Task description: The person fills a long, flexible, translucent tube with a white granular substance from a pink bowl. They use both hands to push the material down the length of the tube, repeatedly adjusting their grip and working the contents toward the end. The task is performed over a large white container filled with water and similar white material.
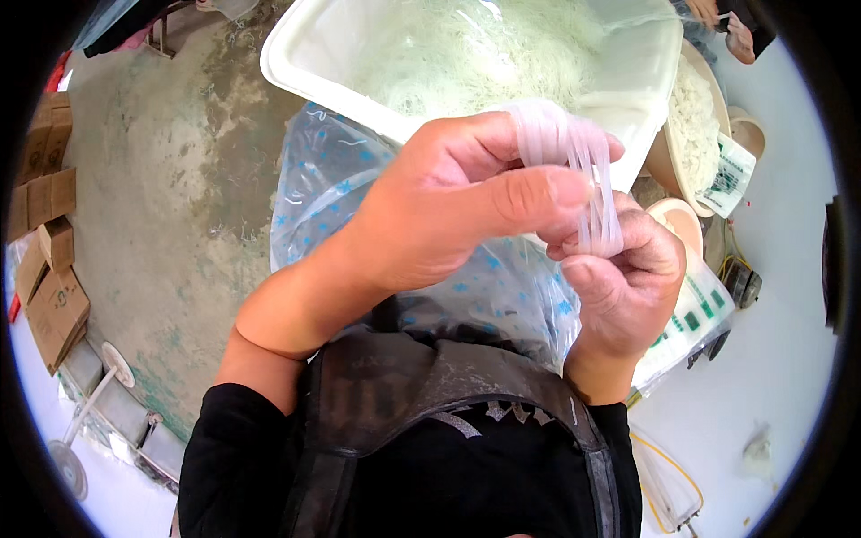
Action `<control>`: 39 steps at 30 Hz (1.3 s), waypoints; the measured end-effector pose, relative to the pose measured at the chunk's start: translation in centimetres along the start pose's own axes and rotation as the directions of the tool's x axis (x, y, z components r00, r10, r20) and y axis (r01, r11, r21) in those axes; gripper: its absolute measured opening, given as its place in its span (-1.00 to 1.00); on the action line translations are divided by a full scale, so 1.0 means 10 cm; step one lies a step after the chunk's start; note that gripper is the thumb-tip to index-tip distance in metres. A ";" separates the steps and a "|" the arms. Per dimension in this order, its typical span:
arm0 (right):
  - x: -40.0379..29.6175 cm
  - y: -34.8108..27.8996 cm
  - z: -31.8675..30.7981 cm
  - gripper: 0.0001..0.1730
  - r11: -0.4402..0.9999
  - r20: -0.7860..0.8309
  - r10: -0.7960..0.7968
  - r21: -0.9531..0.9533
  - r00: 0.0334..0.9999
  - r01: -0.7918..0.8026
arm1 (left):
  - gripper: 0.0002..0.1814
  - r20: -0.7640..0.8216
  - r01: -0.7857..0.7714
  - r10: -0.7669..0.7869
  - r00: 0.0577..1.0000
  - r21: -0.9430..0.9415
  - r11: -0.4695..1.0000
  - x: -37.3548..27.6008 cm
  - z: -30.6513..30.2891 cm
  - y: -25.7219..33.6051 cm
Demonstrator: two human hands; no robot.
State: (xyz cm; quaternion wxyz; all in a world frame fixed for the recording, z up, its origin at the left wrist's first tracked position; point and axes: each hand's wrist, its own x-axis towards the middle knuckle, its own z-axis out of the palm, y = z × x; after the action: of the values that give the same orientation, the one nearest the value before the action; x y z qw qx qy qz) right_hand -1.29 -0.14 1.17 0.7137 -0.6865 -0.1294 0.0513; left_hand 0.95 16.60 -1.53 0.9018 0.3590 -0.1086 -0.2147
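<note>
A bundle of translucent white strands (562,134) is looped around the fingers of my left hand (464,195), whose thumb lies along the loops. My right hand (632,269) pinches the lower end of the same bundle between thumb and fingers. Both hands are raised over the near edge of a large white plastic tub (323,74). Inside the tub lies a tangled mass of pale greenish-white strands (471,54). Clear plastic sheeting (323,181) with blue snowflake prints covers my lap below the tub.
To the right stands a beige basin (720,81) heaped with whitish material (693,121). Printed plastic bags (730,175) lie beside it. Another person's hand (740,40) shows at the top right. Cardboard boxes (57,302) line the left side of the stained concrete floor (168,168).
</note>
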 end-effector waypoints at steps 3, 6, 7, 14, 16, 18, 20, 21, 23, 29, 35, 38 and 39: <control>0.00 -0.04 0.05 -0.76 0.996 -0.007 -0.050 -0.071 0.999 0.049 | -0.47 0.015 0.048 -0.047 0.999 -0.098 0.994 -0.01 0.02 0.04; -0.01 -0.03 0.04 -0.76 0.987 0.005 -0.105 -0.125 0.995 0.104 | -0.41 0.001 0.042 -0.042 0.999 -0.109 0.993 -0.01 0.01 0.00; -0.02 -0.03 0.04 -0.76 0.987 0.002 -0.098 -0.130 0.995 0.097 | -0.40 0.001 0.049 -0.050 0.999 -0.110 0.993 -0.01 0.01 0.00; -0.06 -0.04 0.03 -0.77 0.993 -0.042 -0.054 -0.107 0.998 0.049 | -0.39 0.003 0.077 -0.077 0.997 -0.104 0.992 -0.01 0.06 -0.01; -0.06 -0.05 0.03 -0.77 0.994 -0.049 -0.048 -0.105 0.998 0.042 | -0.39 0.002 0.076 -0.076 0.997 -0.098 0.992 -0.01 0.06 -0.01; -0.07 -0.05 0.04 -0.77 0.996 -0.061 -0.030 -0.081 0.998 0.025 | -0.39 0.008 0.069 -0.069 0.998 -0.096 0.993 0.00 0.06 -0.02; -0.08 -0.06 0.05 -0.78 0.999 -0.079 -0.001 -0.034 0.997 -0.002 | -0.40 0.008 0.068 -0.068 0.998 -0.095 0.993 0.00 0.06 -0.02; -0.09 -0.06 0.04 -0.78 0.999 -0.072 0.021 -0.024 0.997 -0.023 | -0.40 0.008 0.067 -0.066 0.998 -0.094 0.993 0.00 0.05 -0.02; -0.10 -0.07 0.01 -0.78 0.998 -0.055 0.064 -0.006 0.996 -0.064 | -0.40 0.000 0.068 -0.068 0.998 -0.098 0.993 0.00 0.05 -0.03; -0.09 -0.04 0.00 -0.77 0.998 -0.051 0.049 0.036 0.997 -0.048 | -0.41 0.005 0.069 -0.068 0.998 -0.062 0.996 0.01 0.01 -0.01; -0.09 -0.03 0.02 -0.77 0.998 -0.060 0.050 0.052 0.997 -0.047 | -0.41 0.005 0.067 -0.067 0.998 -0.073 0.995 0.01 0.01 0.00; -0.09 -0.04 0.03 -0.78 0.997 -0.086 0.060 0.048 0.995 -0.056 | -0.40 0.006 0.077 -0.076 0.997 -0.061 0.995 0.02 0.00 0.00; -0.09 -0.04 0.03 -0.78 0.998 -0.082 0.060 0.043 0.995 -0.056 | -0.40 0.000 0.078 -0.078 0.997 -0.049 0.996 0.01 0.00 0.01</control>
State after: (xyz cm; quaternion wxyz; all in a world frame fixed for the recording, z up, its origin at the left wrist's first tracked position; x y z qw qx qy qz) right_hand -2.26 -0.08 1.46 0.7304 -0.6769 -0.0786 0.0460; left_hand 1.06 16.56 -1.46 0.9012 0.3410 -0.0884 -0.2523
